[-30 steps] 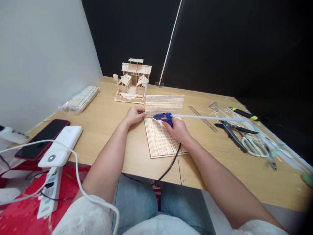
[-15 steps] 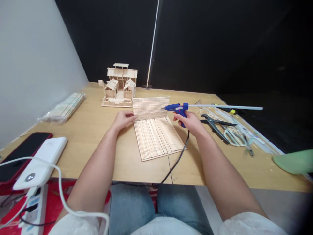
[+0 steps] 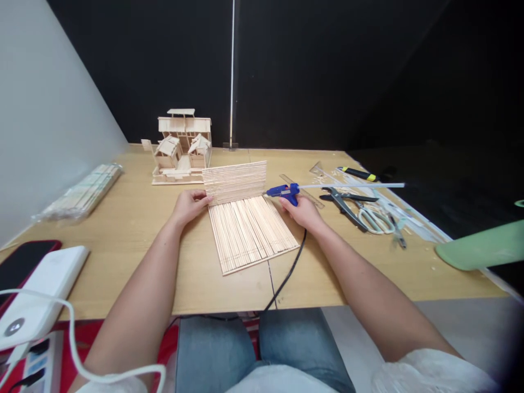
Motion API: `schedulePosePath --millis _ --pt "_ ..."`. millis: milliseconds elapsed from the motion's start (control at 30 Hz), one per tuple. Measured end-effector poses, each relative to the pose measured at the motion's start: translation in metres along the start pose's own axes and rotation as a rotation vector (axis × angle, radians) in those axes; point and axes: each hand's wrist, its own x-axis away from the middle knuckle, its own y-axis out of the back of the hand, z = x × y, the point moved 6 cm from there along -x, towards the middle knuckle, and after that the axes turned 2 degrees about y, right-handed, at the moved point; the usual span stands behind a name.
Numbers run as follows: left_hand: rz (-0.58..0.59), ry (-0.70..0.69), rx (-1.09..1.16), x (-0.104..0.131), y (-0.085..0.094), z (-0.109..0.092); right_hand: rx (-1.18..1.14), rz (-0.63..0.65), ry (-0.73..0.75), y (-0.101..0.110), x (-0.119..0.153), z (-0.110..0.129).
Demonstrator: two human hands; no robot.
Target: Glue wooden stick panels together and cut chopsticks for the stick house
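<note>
A flat panel of thin wooden sticks lies on the table in front of me. Along its far edge stands a second stick panel, upright. My left hand pinches the left end of the standing panel low down, near where the two meet. In my right hand is a blue hot glue gun, its nozzle at the lower right corner of the standing panel. A long white glue stick sticks out of its back, and a black cord runs down over the table edge.
A wooden stick house model stands at the back left, with bagged sticks at the left. Pliers, scissors, a utility knife and a ruler lie right. A power bank and phone are near left.
The glue gun's nozzle has moved down from the middle of the upright panel's right side to its lower right corner. My view has shifted right; my left hand keeps its hold.
</note>
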Motion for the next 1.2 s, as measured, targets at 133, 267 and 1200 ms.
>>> schedulePosePath --millis 133,267,1200 --pt "-0.001 -0.001 -0.009 0.0 0.0 -0.002 0.08 -0.012 0.012 0.001 0.0 0.001" --pt "0.0 0.01 0.017 0.001 -0.001 -0.003 0.1 -0.019 -0.006 0.0 -0.001 -0.002" --pt "-0.006 0.002 -0.059 0.0 0.001 0.0 0.202 -0.065 0.048 -0.013 -0.002 0.005"
